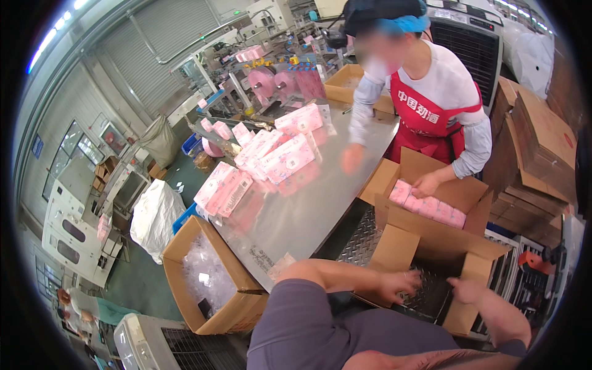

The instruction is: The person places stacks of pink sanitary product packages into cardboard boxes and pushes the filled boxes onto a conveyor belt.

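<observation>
An open cardboard box (394,246) sits in front of me with its flaps raised. Patterned metal shows inside it. My left hand (401,285) reaches over its left side, slightly blurred, with fingers apart and nothing in them. At the right side, my right hand (467,290) is curled over the box's edge, one digit pointing inward. Just beyond, a second cardboard box (425,163) contains a row of pink tissue packs (428,203). A co-worker in a red apron (416,102) has one hand on those packs; their other hand, blurred, is over the metal table.
Pink tissue bundles (287,159) lie on the metal table (296,216). A carton of clear plastic wrap (206,277) stands at the left. Flattened cartons (524,166) are stacked at the right, above a roller conveyor (524,280). A packing machine (271,80) stands behind the table.
</observation>
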Demonstrator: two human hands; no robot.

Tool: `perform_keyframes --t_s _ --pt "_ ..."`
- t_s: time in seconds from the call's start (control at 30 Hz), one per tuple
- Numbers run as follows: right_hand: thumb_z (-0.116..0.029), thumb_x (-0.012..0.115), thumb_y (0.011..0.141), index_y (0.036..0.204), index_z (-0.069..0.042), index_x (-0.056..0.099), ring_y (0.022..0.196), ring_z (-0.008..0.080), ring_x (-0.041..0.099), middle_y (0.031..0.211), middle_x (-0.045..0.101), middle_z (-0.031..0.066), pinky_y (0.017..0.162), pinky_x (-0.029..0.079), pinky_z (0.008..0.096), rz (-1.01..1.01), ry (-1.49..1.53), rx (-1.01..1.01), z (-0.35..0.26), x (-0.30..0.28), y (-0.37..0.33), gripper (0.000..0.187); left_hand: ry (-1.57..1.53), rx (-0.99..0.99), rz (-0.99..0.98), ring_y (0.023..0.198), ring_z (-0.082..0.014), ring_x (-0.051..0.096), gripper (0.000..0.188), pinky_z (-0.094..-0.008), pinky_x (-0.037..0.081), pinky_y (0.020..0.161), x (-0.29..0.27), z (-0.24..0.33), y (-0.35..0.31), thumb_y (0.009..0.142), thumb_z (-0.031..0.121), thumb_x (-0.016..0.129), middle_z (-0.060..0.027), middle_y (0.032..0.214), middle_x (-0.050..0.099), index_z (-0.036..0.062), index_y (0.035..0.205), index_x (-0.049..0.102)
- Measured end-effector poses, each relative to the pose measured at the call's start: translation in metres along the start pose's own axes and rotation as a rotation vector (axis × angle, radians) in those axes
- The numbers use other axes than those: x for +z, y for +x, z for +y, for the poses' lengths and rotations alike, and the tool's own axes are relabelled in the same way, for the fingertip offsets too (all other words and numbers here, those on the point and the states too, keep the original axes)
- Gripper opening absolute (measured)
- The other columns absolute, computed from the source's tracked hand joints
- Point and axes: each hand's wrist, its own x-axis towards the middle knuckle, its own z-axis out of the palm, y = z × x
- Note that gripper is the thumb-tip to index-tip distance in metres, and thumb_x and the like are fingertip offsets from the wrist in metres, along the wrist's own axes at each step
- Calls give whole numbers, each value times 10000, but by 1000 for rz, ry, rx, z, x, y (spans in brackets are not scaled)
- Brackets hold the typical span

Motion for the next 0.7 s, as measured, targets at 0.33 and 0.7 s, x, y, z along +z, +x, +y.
perform_keyframes --t_s 0.33,0.7 --pt "-229 661 812 1329 -52 517 1120 399 576 1176 622 199 907 491 462 981 -193 -351 -47 -142 -23 565 473 -784 -248 1463 -375 223 921 -529 179 1172 -70 29 17 815 543 648 -217 1581 237 76 1524 292" --pt "-148 554 920 1416 -12 444 1382 384 377 1476 419 216 1151 303 424 931 260 -249 18 -12 -5 527 221 -1104 410 1462 -373 219 863 -416 181 1201 -68 20 -45 852 523 627 -238 1568 236 12 1479 326"
